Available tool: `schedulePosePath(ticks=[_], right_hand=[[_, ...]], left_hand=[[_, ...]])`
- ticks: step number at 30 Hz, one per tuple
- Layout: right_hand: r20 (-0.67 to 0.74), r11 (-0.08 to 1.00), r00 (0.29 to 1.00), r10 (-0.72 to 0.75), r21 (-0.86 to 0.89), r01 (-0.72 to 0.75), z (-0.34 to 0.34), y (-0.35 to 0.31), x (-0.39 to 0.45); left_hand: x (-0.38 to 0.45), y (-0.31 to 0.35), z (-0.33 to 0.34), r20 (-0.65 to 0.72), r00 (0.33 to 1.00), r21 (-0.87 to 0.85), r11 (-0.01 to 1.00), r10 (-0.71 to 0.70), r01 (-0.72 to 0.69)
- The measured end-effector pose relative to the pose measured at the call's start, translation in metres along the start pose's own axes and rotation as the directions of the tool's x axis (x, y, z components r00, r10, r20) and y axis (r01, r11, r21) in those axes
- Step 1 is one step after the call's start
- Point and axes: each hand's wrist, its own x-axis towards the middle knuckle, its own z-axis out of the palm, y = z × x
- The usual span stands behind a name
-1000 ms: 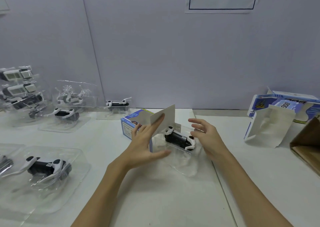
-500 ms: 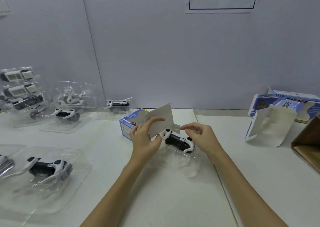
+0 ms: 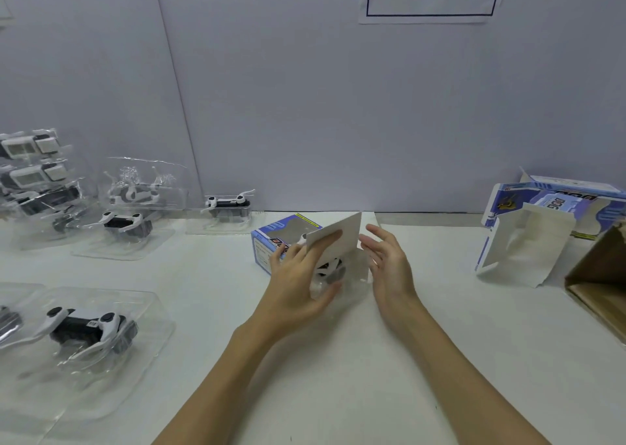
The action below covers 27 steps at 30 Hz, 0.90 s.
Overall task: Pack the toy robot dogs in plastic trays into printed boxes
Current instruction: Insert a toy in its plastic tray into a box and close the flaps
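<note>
Cardboard flap: white flap (image 3: 338,239) of the blue printed box (image 3: 276,239) stands raised; the left hand (image 3: 298,287) grips it, fingers on its face, thumb low by the clear tray (image 3: 352,276).
Left grip: clenched on flap and tray edge together, as far as shows.
Right grip: the right hand (image 3: 389,268) is released, fingers spread, just right of the tray, touching nothing clearly.
Toy dog: one black and white dog (image 3: 330,270) sits in that tray between the two hands, at the box mouth, partly hidden.
Boxes counted: two; the second box (image 3: 555,210) lies open, far right of the right hand.
Other trayed dogs: at least four, all left of the left hand; one near (image 3: 88,326), three at the wall, plus a blurry stack (image 3: 30,180).
Counter: white (image 3: 338,377).
</note>
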Motion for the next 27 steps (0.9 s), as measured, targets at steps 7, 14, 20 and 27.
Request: schedulePosePath(ticks=[7, 14, 20, 27], right_hand=[[0.349, 0.896, 0.937, 0.035, -0.426, 0.125, -0.013, -0.001, -0.001], [0.138, 0.725, 0.878, -0.458, -0.514, 0.459, -0.003, -0.001, -0.008], [0.061, 0.656, 0.785, -0.616, -0.513, 0.554, -0.011, -0.022, -0.016], [0.328, 0.655, 0.767, -0.551, -0.401, 0.641, -0.001, -0.03, -0.027]], left_hand=[[0.005, -0.005, -0.012, -0.227, 0.974, -0.166, 0.986, -0.011, -0.028], [0.011, 0.007, -0.024, -0.484, 0.87, -0.384, 0.916, -0.09, -0.119], [0.006, 0.009, -0.018, -0.29, 0.957, -0.448, 0.887, -0.031, -0.107], [0.013, 0.009, -0.029, -0.203, 0.918, -0.834, 0.552, -0.34, 0.02]])
